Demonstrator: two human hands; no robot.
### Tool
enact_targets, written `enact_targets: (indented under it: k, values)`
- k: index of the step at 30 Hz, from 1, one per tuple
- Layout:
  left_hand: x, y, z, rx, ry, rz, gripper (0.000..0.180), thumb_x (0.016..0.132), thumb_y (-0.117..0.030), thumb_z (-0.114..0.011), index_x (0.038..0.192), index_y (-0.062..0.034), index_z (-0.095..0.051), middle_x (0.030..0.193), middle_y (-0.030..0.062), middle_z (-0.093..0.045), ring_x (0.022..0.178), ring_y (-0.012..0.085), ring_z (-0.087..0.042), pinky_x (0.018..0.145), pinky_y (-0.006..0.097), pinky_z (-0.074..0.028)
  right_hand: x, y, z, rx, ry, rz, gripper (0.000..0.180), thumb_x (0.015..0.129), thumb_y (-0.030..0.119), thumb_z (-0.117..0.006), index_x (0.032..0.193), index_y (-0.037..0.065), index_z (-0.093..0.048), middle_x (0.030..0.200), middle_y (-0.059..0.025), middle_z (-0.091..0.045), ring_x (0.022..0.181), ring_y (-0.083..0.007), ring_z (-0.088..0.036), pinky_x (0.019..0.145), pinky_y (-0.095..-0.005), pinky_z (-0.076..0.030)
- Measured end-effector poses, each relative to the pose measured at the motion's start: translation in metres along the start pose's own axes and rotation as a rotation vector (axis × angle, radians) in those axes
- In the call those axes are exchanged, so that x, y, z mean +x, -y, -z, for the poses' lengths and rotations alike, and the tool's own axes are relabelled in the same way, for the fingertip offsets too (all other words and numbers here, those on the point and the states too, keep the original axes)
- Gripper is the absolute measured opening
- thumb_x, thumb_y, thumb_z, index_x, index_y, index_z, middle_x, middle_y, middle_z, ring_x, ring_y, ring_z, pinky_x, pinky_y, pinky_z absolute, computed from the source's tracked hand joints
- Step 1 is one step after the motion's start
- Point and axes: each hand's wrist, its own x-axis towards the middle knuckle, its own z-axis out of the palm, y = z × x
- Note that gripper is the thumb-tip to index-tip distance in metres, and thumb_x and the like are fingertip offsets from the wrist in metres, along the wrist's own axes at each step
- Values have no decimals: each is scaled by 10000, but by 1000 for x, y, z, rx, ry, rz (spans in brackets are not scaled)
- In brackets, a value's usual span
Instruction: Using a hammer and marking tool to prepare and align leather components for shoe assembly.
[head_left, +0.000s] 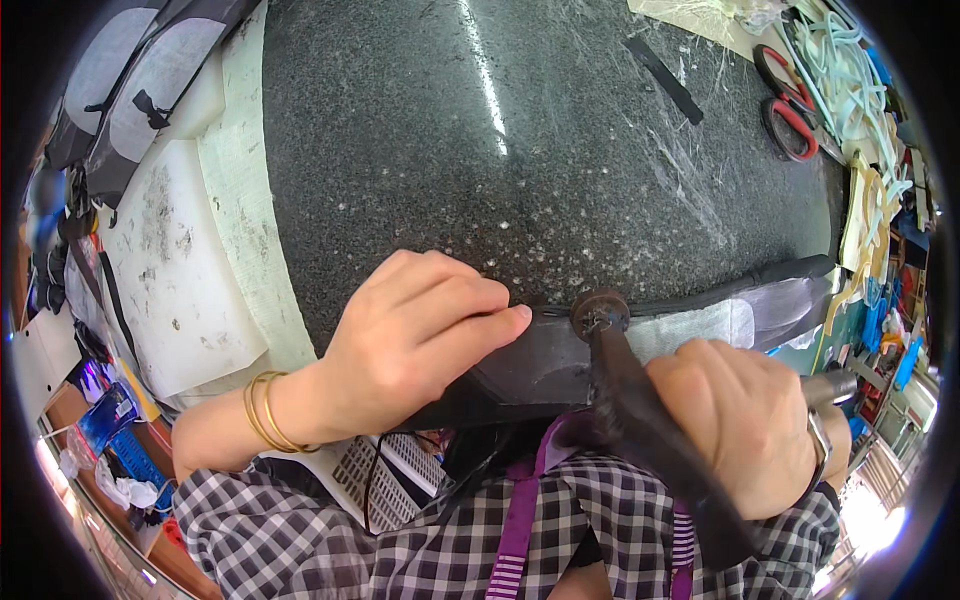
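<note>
My right hand is wrapped round the handle of a hammer, which has a dark head with a round, flat face and a long flared tail. The round face rests on, or just over, the folded edge of a black leather-like piece with pale grey backing at its right part. My left hand lies on the left part of that piece, thumb and fingers closed together at its edge, just left of the hammer face. Under the piece is a dark speckled stone slab.
Red-handled scissors lie at the slab's far right, beside a heap of pale blue strips. A black strip sits on the slab. At the left are a scuffed white board and black pieces with grey patches.
</note>
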Motion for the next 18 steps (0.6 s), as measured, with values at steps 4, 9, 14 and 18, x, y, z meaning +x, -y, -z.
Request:
enact_targets:
  k: [4,9,14,18]
  values:
    - [3,-11,1,132,-14,2,296,622,-72,-726,914,-22,-721,856,59,-643,785,232,-622,675,336,-482,21,-25,16,306,13,-92,150,751,87,-688,862,33,-603,743,-141,-622,654,-338,-638,578,-416,-483]
    - [4,-24,-1,230,30,35,290,638,-86,-688,916,-12,-719,898,63,-631,827,231,-617,693,344,-480,18,-20,5,289,170,-26,114,787,71,-673,859,11,-608,715,-147,-611,638,-325,-630,566,-384,-464]
    - [4,-29,-8,328,-29,-1,314,647,-85,-698,955,-26,-721,954,55,-605,881,229,-592,728,370,-469,23,-8,17,286,-15,-54,119,812,108,-660,842,29,-576,719,-141,-573,594,-314,-615,523,-377,-447]
    - [-15,-27,0,281,80,111,381,600,-60,-768,972,-41,-689,1010,77,-593,882,248,-564,748,376,-458,36,-25,6,338,29,186,56,849,66,-611,875,30,-578,682,-135,-541,583,-292,-607,515,-362,-439]
